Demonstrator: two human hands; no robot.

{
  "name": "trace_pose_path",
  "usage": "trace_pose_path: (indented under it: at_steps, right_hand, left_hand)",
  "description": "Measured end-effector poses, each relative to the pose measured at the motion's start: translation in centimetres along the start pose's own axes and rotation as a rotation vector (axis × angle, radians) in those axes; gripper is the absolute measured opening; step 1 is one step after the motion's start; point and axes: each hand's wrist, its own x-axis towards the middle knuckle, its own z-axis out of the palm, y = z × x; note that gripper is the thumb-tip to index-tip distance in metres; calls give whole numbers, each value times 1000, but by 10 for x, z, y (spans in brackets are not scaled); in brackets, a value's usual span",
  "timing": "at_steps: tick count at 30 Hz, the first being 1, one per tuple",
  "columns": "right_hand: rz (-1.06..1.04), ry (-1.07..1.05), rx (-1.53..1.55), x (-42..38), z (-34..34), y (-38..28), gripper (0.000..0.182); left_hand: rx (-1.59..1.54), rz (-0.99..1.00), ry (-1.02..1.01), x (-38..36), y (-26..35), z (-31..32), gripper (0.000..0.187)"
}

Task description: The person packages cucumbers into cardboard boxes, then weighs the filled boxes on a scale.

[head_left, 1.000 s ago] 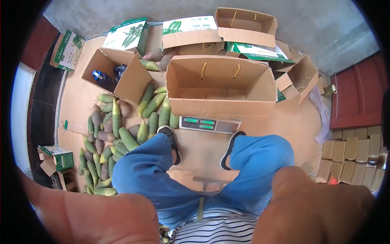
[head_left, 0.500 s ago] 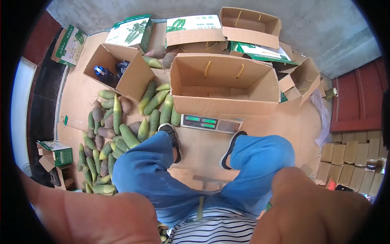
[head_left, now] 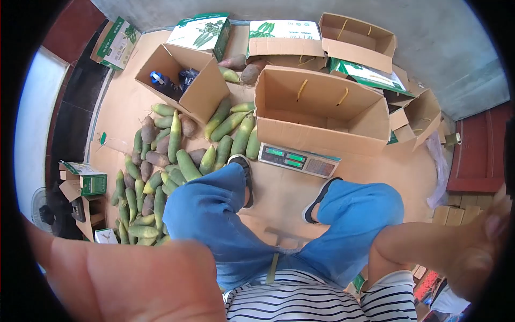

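Note:
My left hand looms very near the camera at the lower left, its fingers out of sight. On the right edge my right hand is raised beside the knee, blurred, its fingertips partly lost in the dark rim. Neither hand visibly touches anything. Beyond my left hand lies a heap of long green radishes, with several purplish-brown ones among them. An open brown carton with yellow rope handles stands on a digital scale, whose green displays are lit, in front of my shoes.
An open carton holding a blue-capped bottle stands behind the radishes. Green-and-white printed boxes line the wall. More open cartons are at the back right, near a crumpled plastic sheet. A fan stands far left.
The view has swung, so the floor things sit further right. My right hand has moved outward and up, away from over the right knee. My left hand stays close to the camera.

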Motion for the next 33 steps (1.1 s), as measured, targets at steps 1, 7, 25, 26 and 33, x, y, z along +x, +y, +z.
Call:
trace_pose_path:
  at_steps: [1, 7, 25, 26, 33]
  right_hand:
    - [3, 3, -4, -2, -3, -3, 36]
    - [11, -27, 7, -9, -6, -12, 37]
    - [135, -154, 135, 2, 36, 5, 37]
    - [135, -164, 140, 0, 42, 4, 37]
    - [98, -176, 139, -16, 62, -4, 38]
  left_hand:
    - [6, 1, -4, -1, 2, 1, 29]
    - [42, -2, 26, -2, 9, 2, 28]
    - [195, -3, 3, 18, 38, -38, 25]
    - [200, -5, 5, 18, 38, -39, 25]
    - [167, -21, -8, 12, 36, -41, 24]
